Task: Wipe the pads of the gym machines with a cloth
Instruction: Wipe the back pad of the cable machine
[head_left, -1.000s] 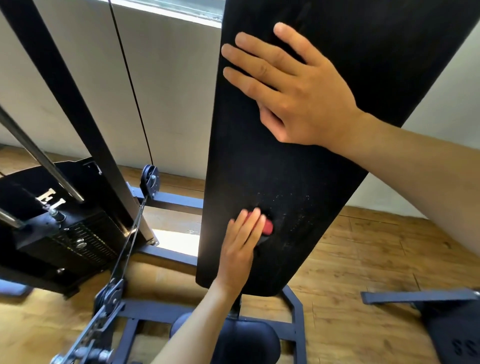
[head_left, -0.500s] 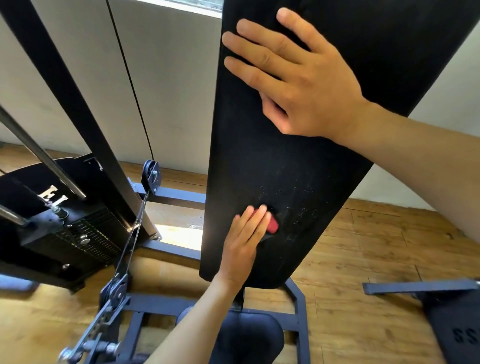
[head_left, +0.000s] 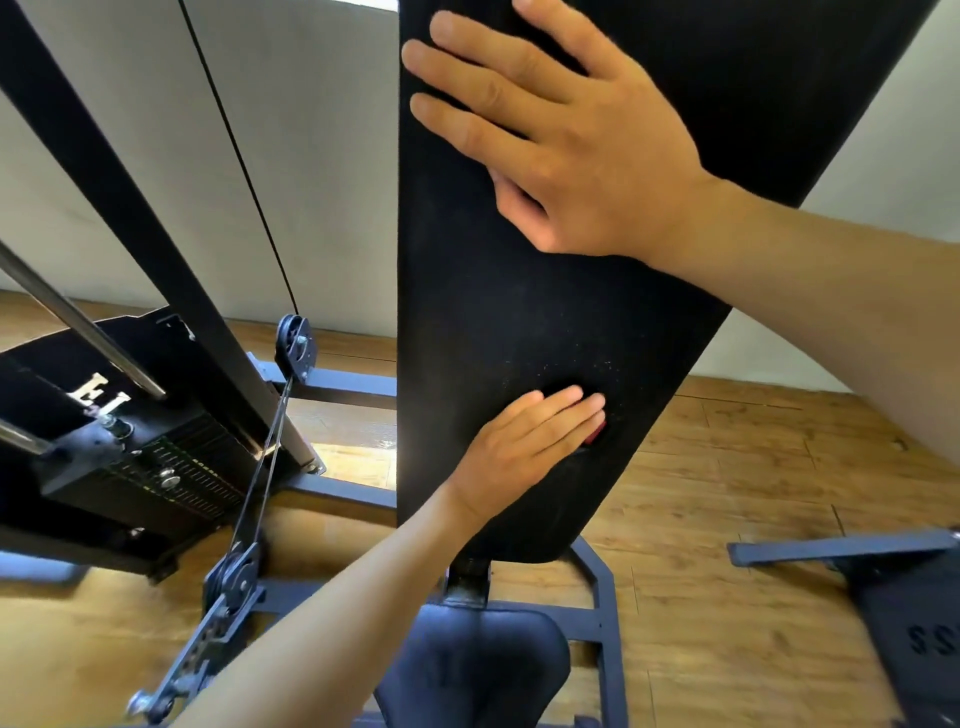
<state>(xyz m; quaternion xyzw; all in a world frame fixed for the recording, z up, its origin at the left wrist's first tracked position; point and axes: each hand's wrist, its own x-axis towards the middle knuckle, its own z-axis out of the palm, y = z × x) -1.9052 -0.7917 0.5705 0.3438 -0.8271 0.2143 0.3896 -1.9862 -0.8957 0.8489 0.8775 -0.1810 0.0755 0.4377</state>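
Our left hand (head_left: 524, 447) lies flat, fingers straight, pressing a red cloth (head_left: 595, 434) onto the low part of the tall black pad (head_left: 493, 312). Only a bit of cloth peeks out, nearer the pad's right edge than its left. Our right hand (head_left: 587, 156) rests flat higher up, fingers spread, reaching the left edge. Bare pad lies between our hands. The seat (head_left: 478, 670) sits below.

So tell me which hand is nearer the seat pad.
Left. The left hand presses low on the back pad, just above the seat pad; the right hand lies higher.
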